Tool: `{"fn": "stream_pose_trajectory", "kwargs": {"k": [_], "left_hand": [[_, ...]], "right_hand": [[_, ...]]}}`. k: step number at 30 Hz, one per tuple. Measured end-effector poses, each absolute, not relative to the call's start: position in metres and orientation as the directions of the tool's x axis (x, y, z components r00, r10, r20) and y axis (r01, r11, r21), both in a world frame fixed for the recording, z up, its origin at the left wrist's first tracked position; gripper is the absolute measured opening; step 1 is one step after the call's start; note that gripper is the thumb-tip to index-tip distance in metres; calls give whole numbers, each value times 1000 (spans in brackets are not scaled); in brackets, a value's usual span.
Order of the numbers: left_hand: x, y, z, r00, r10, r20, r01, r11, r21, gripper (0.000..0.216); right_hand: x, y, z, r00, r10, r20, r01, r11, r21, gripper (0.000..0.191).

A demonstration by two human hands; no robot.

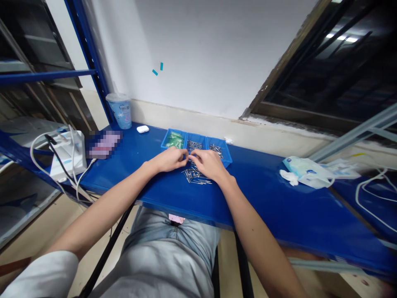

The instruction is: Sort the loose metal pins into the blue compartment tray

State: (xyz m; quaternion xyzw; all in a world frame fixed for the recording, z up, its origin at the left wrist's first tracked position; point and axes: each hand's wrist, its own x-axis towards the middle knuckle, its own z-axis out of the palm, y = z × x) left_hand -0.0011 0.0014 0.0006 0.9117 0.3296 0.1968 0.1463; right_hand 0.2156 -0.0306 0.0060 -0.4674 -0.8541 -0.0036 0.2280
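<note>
My left hand point(173, 159) and my right hand point(207, 163) meet over the blue table, fingers curled and pinched close together. Whatever may be between the fingertips is too small to make out. Just below them lies a loose pile of thin metal pieces point(196, 176), which look like screws or pins. Directly behind the hands stand joined blue trays point(228, 156). Small green and clear pieces point(175, 140) fill the left tray. More thin metal pieces point(194, 145) lie in the middle one, and similar ones point(217, 151) in the right one, partly behind my right hand.
A lidded paper cup point(122, 112), a white earphone case point(143, 129), a blurred-out phone point(105, 145) and a white power strip point(68, 155) with cables occupy the left side. To the right lies a wipes pack point(307, 171) with a crumpled tissue point(288, 177). A wall stands behind.
</note>
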Motion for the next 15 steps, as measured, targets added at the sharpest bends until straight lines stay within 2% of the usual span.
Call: {"fn": "stream_pose_trajectory", "kwargs": {"k": [8,15], "left_hand": [[-1,-5,9,632,689,354,518,-716,469,18],[-1,-6,11,616,703,355,546,-706,451,30]], "right_hand": [[220,-28,5,-476,769,427,759,604,-241,22],[220,-28,5,-430,737,522,745,616,-255,20]]}}
